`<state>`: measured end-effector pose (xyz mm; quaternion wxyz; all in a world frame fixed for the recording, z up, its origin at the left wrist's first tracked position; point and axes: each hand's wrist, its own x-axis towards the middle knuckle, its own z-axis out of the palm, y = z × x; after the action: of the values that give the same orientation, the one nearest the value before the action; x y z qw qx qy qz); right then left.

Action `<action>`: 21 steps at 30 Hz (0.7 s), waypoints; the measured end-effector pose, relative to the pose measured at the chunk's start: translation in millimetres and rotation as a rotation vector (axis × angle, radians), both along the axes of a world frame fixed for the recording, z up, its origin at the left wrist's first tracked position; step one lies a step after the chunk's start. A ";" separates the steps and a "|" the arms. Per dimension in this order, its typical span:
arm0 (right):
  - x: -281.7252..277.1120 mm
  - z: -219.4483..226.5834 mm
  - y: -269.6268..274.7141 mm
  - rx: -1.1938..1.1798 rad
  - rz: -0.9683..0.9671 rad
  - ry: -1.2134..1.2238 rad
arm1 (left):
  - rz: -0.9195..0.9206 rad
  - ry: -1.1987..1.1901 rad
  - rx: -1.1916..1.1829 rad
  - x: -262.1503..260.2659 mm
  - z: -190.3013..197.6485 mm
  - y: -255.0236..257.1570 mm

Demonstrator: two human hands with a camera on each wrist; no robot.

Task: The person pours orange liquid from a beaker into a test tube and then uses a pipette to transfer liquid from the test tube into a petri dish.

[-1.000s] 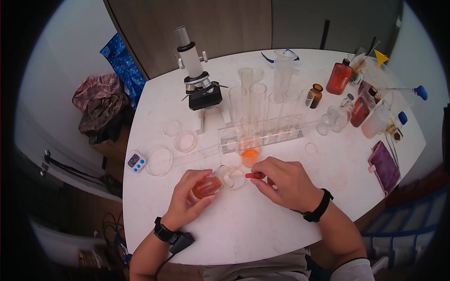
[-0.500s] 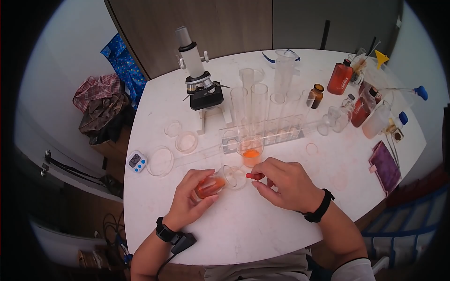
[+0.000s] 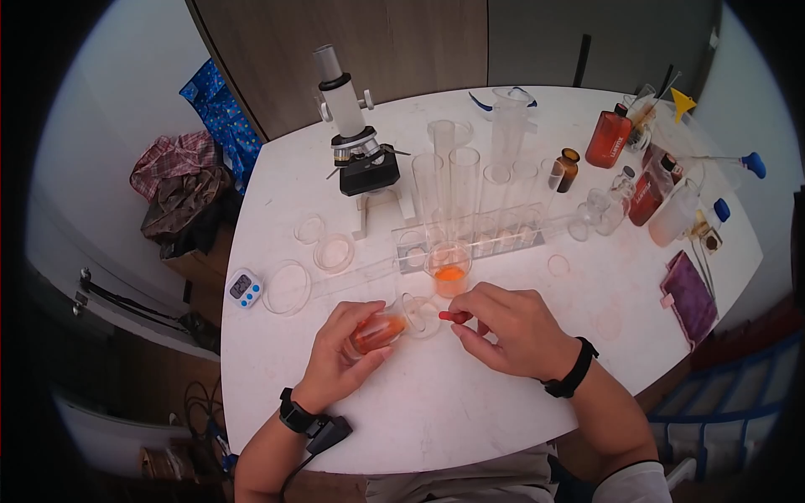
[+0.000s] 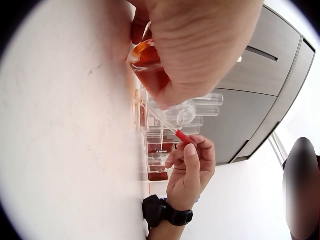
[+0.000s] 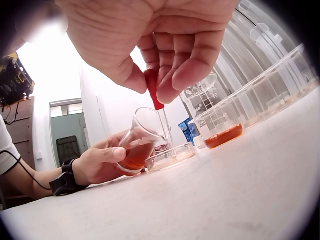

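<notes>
My left hand (image 3: 340,356) grips a glass conical flask (image 5: 137,152) of orange-red liquid, tilted so its mouth leans toward the right hand. With thumb and fingers, my right hand (image 3: 511,331) pinches the red rubber bulb of a glass dropper (image 5: 153,95). The dropper's tube points down beside the flask's mouth, over a shallow petri dish (image 5: 176,160) on the table. Behind the dish, close to the right fingertips, stands a small beaker (image 3: 449,281) with orange liquid in its bottom.
A clear rack (image 3: 503,239) of upright test tubes stands behind the beaker, a microscope (image 3: 365,159) behind left. More petri dishes (image 3: 287,287) and a timer (image 3: 245,287) lie at left. Red bottles (image 3: 609,138), a brown bottle (image 3: 567,170) and a purple cloth (image 3: 689,302) are at right.
The flask in my left hand has tipped slightly further and its mouth has shifted a little to the right. The right hand with the dropper has stayed nearly still.
</notes>
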<state>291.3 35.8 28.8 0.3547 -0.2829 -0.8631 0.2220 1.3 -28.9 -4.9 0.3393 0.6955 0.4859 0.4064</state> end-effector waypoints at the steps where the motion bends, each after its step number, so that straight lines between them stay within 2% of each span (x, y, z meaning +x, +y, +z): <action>1: -0.3 0.3 0.0 0.009 0.001 0.003 | 0.004 -0.015 -0.006 0.0 -0.9 0.4; 5: -0.4 0.9 -0.2 0.033 -0.001 0.008 | -0.048 0.051 -0.043 -3.7 0.6 0.9; 10: -0.1 1.0 0.3 0.041 0.001 -0.006 | 0.013 0.017 -0.001 1.9 2.4 0.6; 21: -0.4 1.6 -1.2 0.053 0.003 -0.009 | 0.006 0.013 0.002 2.2 3.1 0.7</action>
<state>290.9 34.6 30.4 0.3579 -0.2732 -0.8706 0.1984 3.5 -28.2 -1.8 0.3339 0.6970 0.4899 0.4034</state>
